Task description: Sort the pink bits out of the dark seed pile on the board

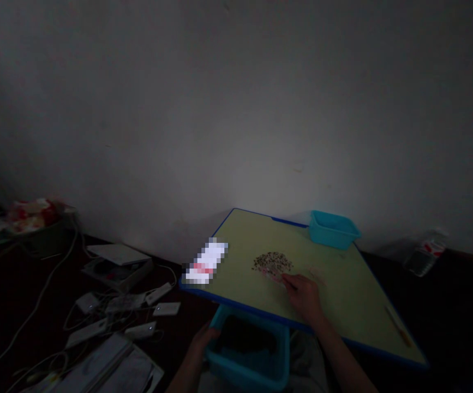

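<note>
A low table with a pale green top and blue rim [342, 305] stands against the wall. A small heap of tiny dark grains [272, 262] lies near its middle. My right hand [304, 297] rests on the tabletop just below the heap, fingers reaching into its near edge; the dim light hides whether they pinch anything. My left hand [202, 339] grips the left rim of a turquoise plastic tub [249, 355] held under the table's near edge.
A second turquoise tub [333, 229] sits at the table's far edge. A blurred-out bright rectangle [205, 262] lies on the left corner. Cables, chargers and flat boxes [117, 305] litter the dark floor left. A clear container [424, 254] stands right.
</note>
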Motion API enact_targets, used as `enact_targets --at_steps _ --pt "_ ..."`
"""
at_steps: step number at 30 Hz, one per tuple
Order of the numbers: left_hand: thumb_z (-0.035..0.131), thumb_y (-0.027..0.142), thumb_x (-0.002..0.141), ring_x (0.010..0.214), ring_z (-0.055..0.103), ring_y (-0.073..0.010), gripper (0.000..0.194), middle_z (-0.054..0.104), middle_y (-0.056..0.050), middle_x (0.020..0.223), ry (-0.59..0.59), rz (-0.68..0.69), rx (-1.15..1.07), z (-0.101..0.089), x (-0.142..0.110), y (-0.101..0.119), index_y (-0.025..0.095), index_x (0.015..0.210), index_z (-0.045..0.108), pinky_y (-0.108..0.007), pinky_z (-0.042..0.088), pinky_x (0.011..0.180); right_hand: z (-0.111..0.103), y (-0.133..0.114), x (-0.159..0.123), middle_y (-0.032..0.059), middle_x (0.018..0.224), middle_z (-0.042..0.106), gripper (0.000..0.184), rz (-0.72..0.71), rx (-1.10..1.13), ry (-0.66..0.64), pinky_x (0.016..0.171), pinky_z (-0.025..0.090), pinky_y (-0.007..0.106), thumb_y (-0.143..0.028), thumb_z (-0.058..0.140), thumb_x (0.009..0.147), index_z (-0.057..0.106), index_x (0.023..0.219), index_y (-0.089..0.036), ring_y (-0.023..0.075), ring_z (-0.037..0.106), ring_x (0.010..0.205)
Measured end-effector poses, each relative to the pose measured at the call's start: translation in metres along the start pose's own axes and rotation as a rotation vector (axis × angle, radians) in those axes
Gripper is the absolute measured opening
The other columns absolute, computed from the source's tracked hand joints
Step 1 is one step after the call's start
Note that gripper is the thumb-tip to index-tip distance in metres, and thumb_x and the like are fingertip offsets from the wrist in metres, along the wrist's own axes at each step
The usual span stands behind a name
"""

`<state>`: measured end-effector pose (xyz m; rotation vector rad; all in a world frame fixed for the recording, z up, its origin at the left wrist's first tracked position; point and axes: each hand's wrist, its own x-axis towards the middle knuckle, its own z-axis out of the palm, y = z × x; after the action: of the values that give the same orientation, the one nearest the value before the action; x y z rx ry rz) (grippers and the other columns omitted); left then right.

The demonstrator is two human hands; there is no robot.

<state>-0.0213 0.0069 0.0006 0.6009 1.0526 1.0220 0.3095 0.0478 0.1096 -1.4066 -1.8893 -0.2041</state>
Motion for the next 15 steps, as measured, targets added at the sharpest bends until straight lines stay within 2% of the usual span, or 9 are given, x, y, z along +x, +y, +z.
enact_targets --at_steps 3,8,11,15 --pt "0.079 0.039 0.061 0.075 0.081 -0.0351 0.051 0.091 -0.006 0.08 0.035 -0.004 -0.024 0.0 0.001 -0.003 0.018 0.107 0.085 -0.041 0.056 0.067 -0.001 0.0 0.0 0.0094 0.098 0.089 0.031 -0.01 -0.019 -0.008 0.077 0.068 0.036 -0.011 0.067 0.095 0.091 0.107 -0.025 0.027 0.085 0.082" --pt "0.081 0.038 0.053 0.062 0.075 -0.0304 0.049 0.091 -0.006 0.075 0.041 -0.003 -0.05 -0.006 0.012 -0.011 0.017 0.097 0.087 -0.04 0.053 0.062 -0.001 -0.001 0.002 0.0106 0.1 0.089 0.031 -0.002 -0.003 -0.012 0.079 0.068 0.037 -0.011 0.066 0.095 0.091 0.108 -0.024 0.028 0.086 0.083" --pt "0.081 0.036 0.056 0.067 0.079 -0.0316 0.046 0.093 -0.006 0.079 0.034 0.026 -0.058 -0.008 0.012 -0.013 0.018 0.097 0.086 -0.04 0.055 0.065 0.0 0.0 0.003 0.0105 0.1 0.089 0.031 0.005 -0.001 -0.015 0.079 0.069 0.038 -0.011 0.065 0.096 0.091 0.108 -0.024 0.0281 0.086 0.084" --pt "0.079 0.039 0.062 0.064 0.077 -0.0296 0.046 0.091 -0.005 0.077 0.017 0.032 -0.007 -0.007 0.007 -0.009 0.018 0.102 0.087 -0.039 0.052 0.063 0.001 0.0 0.005 0.01 0.098 0.089 0.03 0.021 -0.005 -0.026 0.078 0.068 0.037 -0.013 0.066 0.097 0.091 0.11 -0.024 0.0278 0.086 0.083"
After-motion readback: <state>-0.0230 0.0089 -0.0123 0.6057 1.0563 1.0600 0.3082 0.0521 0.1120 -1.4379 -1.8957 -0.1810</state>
